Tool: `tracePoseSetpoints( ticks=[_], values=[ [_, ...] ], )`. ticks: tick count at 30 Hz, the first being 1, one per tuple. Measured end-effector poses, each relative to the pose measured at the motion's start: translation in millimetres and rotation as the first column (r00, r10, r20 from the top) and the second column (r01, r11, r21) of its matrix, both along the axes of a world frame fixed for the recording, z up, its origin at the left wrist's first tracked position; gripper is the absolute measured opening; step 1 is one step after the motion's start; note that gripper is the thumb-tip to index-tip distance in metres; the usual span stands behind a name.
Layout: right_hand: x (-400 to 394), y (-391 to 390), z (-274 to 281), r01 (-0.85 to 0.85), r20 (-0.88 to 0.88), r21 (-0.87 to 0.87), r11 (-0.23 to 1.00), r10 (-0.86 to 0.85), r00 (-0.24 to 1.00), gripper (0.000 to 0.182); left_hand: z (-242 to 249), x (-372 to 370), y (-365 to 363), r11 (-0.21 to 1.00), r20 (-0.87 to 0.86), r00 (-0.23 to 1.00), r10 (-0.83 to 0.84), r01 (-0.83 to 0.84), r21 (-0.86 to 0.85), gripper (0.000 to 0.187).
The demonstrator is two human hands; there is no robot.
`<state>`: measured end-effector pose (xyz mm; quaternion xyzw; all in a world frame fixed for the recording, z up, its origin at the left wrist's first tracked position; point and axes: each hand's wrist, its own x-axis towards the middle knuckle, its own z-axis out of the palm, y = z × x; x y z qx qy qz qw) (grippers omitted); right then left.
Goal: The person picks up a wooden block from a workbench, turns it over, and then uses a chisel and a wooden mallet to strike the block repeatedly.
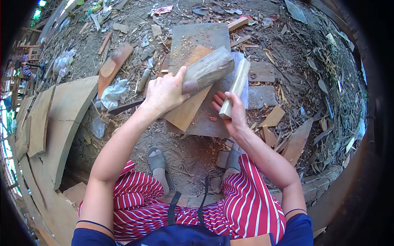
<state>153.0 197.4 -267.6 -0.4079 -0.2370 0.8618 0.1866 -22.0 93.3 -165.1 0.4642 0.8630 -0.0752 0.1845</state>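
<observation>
My left hand (166, 91) is wrapped round the near end of a thick, weathered grey wooden block (209, 69), which slants up to the right. In my right hand (234, 108) is a slim pale wooden stick (238, 86), held near its lower end and pointing up and slightly right. Both pieces are above a flat grey board (199, 35) on the ground. A thin tan plank (186, 110) lies on this board, partly hidden under the block. A dark flat strip (127, 106) reaches from the left towards my left wrist.
Curved wooden boards (69, 102) lean at the left. A reddish-brown wood piece (115, 63) and a plastic bag (115, 94) lie beside them. Bricks (262, 96) and wood scraps (298, 141) are on the right. My sandalled feet (158, 160) are below the board.
</observation>
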Motion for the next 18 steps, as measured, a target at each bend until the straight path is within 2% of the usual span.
tracePoseSetpoints(
  ticks=[1,4,5,7,8,10,12,13,14,15,16,18],
  values=[
    [2,3,2,-0.004,-0.001,-0.001,1.000,0.004,1.000,0.067,0,1,0,1.000,-0.001,1.000,0.004,-0.004,-0.001,0.083],
    [5,19,13,0.019,0.033,0.183,0.983,-0.025,0.999,0.051,-2,8,-2,0.998,-0.010,0.998,0.054,-0.054,-0.013,0.082],
    [7,25,16,0.022,0.033,0.182,0.983,-0.028,0.999,0.051,-3,9,-4,0.996,-0.003,0.996,0.094,-0.094,0.005,0.083],
    [12,35,20,-0.049,0.027,0.321,0.946,0.042,0.999,0.047,-5,11,-4,0.991,0.008,0.991,0.132,-0.132,0.014,0.083],
    [14,38,18,-0.044,0.002,0.338,0.940,0.046,0.999,0.058,-4,10,-4,0.992,0.021,0.992,0.127,-0.127,0.016,0.081],
    [21,43,17,-0.096,0.046,0.367,0.925,0.085,0.995,0.056,2,7,-5,0.991,0.027,0.991,0.132,-0.133,0.024,0.078],
    [26,48,19,-0.160,0.146,0.424,0.891,0.108,0.983,0.052,9,-1,-4,0.969,0.069,0.987,0.142,-0.153,0.193,0.063],
    [31,50,20,-0.157,0.153,0.423,0.892,0.100,0.983,0.052,31,-2,1,0.912,0.286,0.948,0.137,-0.234,0.338,0.045],
    [36,52,21,-0.205,0.202,0.468,0.860,0.122,0.972,0.053,35,-19,3,0.847,0.281,0.960,0.014,-0.161,0.506,0.034],
    [39,54,22,-0.258,0.248,0.509,0.821,0.147,0.958,0.053,72,-18,16,0.839,0.384,0.918,0.095,-0.282,0.466,0.028],
    [40,54,24,-0.256,0.257,0.510,0.821,0.139,0.956,0.055,82,-30,25,0.748,0.503,0.851,0.150,-0.430,0.506,0.026],
    [43,57,25,-0.278,0.290,0.510,0.814,0.142,0.946,0.056,94,-54,41,0.481,0.704,0.707,-0.070,-0.594,0.644,0.024]
  ],
)
